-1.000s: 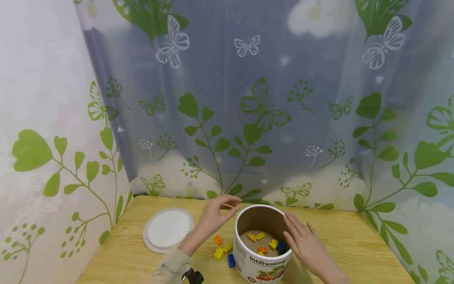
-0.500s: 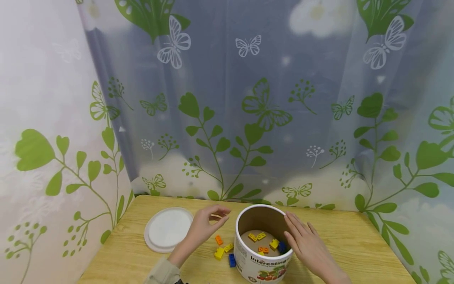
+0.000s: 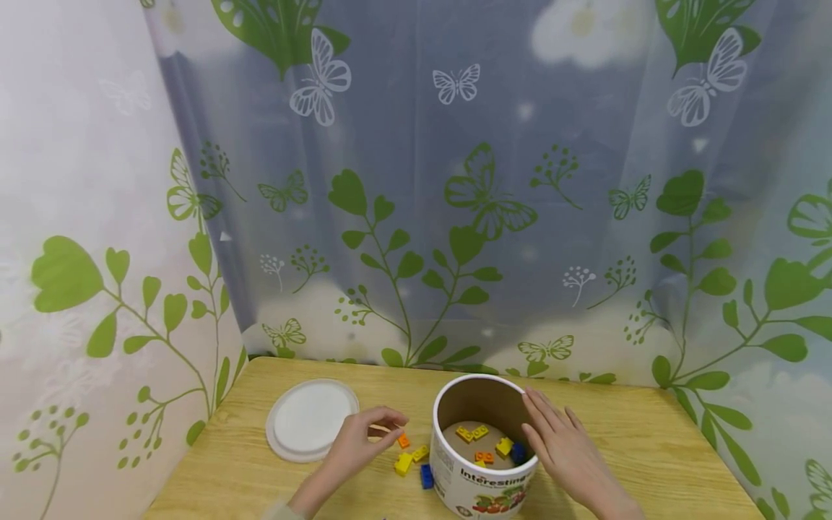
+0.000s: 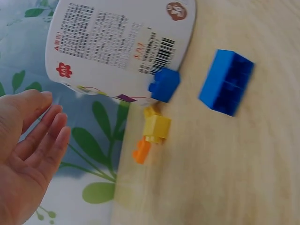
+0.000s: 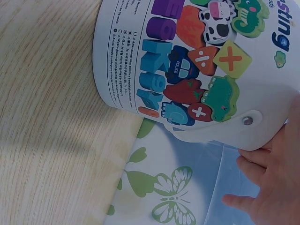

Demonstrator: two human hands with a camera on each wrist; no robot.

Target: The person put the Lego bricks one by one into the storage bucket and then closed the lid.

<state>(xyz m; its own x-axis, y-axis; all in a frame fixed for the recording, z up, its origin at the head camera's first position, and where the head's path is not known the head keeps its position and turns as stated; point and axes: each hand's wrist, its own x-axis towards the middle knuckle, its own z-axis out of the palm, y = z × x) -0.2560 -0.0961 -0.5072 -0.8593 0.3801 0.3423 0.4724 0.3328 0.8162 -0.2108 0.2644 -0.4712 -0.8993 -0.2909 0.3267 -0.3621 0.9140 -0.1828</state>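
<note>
A white cylindrical bucket with printed pictures stands upright on the table. Inside it lie several toy bricks, among them yellow bricks, an orange brick and a blue brick. My right hand rests its extended fingers against the bucket's right rim. Left of the bucket, my left hand hovers with loosely bent fingers and nothing in them. Its fingertips appear beside a loose orange brick in the head view. Close by lie yellow bricks and a blue brick. The left wrist view shows another blue brick.
A round white lid lies on the wooden table at the left, partly behind my left hand. A curtain with leaf and butterfly prints hangs along the table's back edge. The bucket's handle hangs at its side.
My left hand has moved away from the bucket's rim, left and toward me, down to near the loose orange brick. The right hand stays at the rim.
</note>
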